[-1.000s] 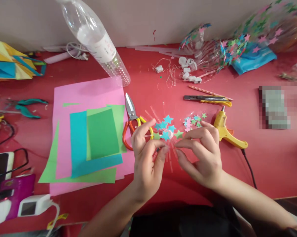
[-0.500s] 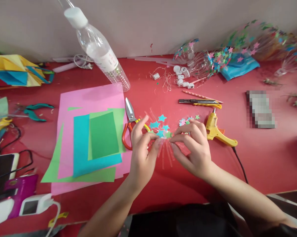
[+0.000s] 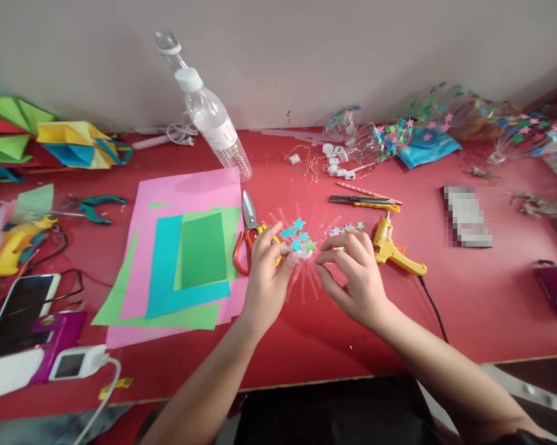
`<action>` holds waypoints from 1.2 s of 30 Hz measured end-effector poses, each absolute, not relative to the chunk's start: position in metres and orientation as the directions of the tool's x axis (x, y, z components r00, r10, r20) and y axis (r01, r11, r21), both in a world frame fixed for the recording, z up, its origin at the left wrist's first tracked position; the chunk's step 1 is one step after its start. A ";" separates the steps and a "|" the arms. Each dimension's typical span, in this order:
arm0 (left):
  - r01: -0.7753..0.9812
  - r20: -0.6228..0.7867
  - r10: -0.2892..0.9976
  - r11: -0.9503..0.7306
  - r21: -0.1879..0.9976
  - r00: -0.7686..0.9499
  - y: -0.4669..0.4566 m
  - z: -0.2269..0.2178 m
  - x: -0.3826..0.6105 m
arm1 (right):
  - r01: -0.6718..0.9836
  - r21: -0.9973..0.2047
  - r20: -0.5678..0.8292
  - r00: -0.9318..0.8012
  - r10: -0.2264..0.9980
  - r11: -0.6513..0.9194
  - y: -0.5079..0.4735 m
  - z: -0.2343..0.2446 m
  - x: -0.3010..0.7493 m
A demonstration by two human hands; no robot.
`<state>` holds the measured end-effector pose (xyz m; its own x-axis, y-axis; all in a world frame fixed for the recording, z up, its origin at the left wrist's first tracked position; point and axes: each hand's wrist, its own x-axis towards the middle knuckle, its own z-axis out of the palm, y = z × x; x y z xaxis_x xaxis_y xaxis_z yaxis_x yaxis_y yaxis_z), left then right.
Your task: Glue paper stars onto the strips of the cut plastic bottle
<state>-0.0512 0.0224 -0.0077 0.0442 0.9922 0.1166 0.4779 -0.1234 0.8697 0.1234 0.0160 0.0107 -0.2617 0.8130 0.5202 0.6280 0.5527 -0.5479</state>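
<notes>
Clear plastic strips (image 3: 310, 287) fan out on the red table from a small whitish centre (image 3: 304, 254). Blue paper stars (image 3: 288, 232) and a light green star (image 3: 310, 246) lie over the fan's far side. At its left, my left hand (image 3: 270, 272) has thumb and forefinger pinched beside the centre; what they hold, if anything, is too small to tell. My right hand (image 3: 355, 272) is across a narrow gap, thumb and fingertips close together, their contents unclear. Small mixed stars (image 3: 347, 228) lie partly hidden behind it. Red-and-yellow-handled scissors (image 3: 249, 225) rest by my left hand.
Coloured paper sheets (image 3: 204, 253) lie left, with a tall plastic bottle (image 3: 218, 133) behind them. A yellow glue gun (image 3: 389, 247) and cutter knife (image 3: 364, 201) are right of my hands. Star-tipped clear pieces (image 3: 380, 142) stand along the wall; a phone (image 3: 21, 309) lies far left.
The camera view has shifted, showing more of the near table edge. My right fingertips have drawn slightly away from the green star, and the whitish centre shows more plainly.
</notes>
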 end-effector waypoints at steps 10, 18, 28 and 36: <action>0.483 0.159 0.987 -0.153 0.862 0.029 0.018 -0.016 -0.050 | 0.663 -0.515 0.527 -0.255 0.811 0.544 0.015 0.006 0.125; 0.502 0.205 0.978 -0.193 0.843 0.033 0.028 -0.021 -0.054 | 0.662 -0.517 0.524 -0.256 0.813 0.542 0.017 0.005 0.117; 0.497 0.221 0.975 -0.203 0.844 0.023 0.031 -0.022 -0.050 | 0.677 -0.479 0.543 -0.271 0.795 0.558 0.018 0.005 0.118; 0.492 0.215 0.975 -0.210 0.845 0.046 0.028 -0.018 -0.049 | 0.673 -0.499 0.533 -0.259 0.805 0.546 0.018 0.006 0.120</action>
